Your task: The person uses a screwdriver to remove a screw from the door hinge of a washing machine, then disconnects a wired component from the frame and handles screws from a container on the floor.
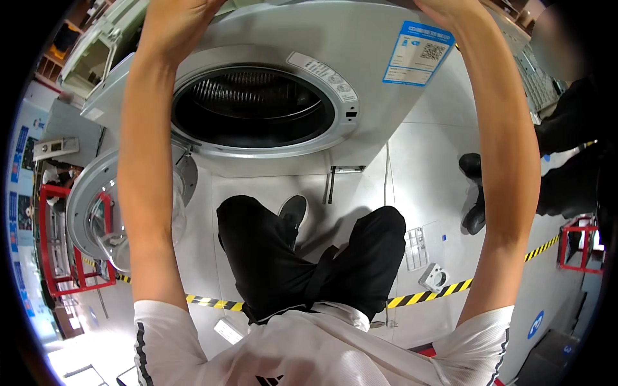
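A grey front-loading washing machine [376,125] stands before me, its round drum opening [257,106] uncovered. Its round glass door [80,209] hangs wide open at the left, partly behind my left forearm. Both arms reach far forward over the machine. At the upper left, my left hand [183,16] is by the machine's top edge. My right hand [447,8] is at the upper right, close to the blue-and-white label [418,55]. The picture's rim cuts off the fingers of both hands, so their grip is hidden.
A person's black shoes [475,212] are on the floor at the right. A small white dial unit [434,278] lies near the yellow-black floor tape [415,298]. A red frame [48,257] stands at the left. A cable [387,177] runs along the floor.
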`<state>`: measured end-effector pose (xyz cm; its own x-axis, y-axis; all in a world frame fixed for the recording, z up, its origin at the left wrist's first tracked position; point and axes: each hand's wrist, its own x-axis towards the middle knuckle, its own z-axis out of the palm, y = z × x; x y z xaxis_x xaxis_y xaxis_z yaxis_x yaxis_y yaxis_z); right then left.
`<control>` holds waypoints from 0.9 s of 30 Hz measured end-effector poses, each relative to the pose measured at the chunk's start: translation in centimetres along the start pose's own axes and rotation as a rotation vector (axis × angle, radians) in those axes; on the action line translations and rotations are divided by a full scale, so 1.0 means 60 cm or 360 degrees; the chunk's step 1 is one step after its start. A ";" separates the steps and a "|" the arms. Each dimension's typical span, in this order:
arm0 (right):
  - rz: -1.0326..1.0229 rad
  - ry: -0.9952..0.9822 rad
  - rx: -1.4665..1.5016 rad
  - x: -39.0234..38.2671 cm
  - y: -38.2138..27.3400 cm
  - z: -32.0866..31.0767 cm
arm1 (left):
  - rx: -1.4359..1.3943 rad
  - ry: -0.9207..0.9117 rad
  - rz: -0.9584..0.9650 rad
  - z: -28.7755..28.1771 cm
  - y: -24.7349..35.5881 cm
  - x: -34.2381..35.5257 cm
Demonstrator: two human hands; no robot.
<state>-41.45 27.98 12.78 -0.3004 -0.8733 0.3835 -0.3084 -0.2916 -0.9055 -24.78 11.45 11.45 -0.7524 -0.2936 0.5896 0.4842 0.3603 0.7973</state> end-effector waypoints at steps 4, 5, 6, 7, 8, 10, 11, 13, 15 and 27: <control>-0.0088 -0.0154 -0.0023 0.012 0.007 0.002 | -0.0017 -0.0098 0.0018 -0.015 0.027 -0.002; -0.0108 -0.0155 -0.0093 0.016 0.002 -0.005 | -0.0026 -0.0081 0.0017 -0.008 0.023 0.004; -0.0128 -0.0160 -0.0163 0.020 -0.002 -0.012 | -0.0034 -0.0060 0.0015 0.001 0.015 0.006; -0.0155 -0.0214 -0.0097 0.028 -0.001 -0.008 | 0.0025 -0.0029 0.0013 -0.004 0.023 0.008; -0.0126 -0.0201 -0.0126 0.033 -0.001 -0.004 | 0.0102 0.0093 0.0031 -0.016 0.012 0.010; -0.0184 -0.0219 -0.0233 0.036 0.001 0.003 | 0.0238 0.0036 -0.0216 -0.033 0.017 -0.005; -0.0199 -0.0222 -0.0355 0.021 0.010 -0.011 | 0.0007 0.0095 -0.0100 -0.018 0.009 0.002; -0.0089 -0.0136 -0.0209 0.015 0.010 -0.013 | -0.0083 0.0038 -0.0069 -0.012 0.008 0.006; -0.0050 -0.0142 -0.0216 0.014 0.007 -0.007 | -0.0140 0.0007 -0.0086 -0.016 0.009 0.002; 0.0022 -0.0118 -0.0015 0.010 0.001 -0.002 | -0.0027 -0.0022 -0.0093 -0.012 0.013 -0.001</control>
<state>-41.74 27.49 12.96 -0.2370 -0.9038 0.3563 -0.3130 -0.2761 -0.9087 -24.03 11.15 12.15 -0.7855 -0.3016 0.5404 0.4468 0.3279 0.8324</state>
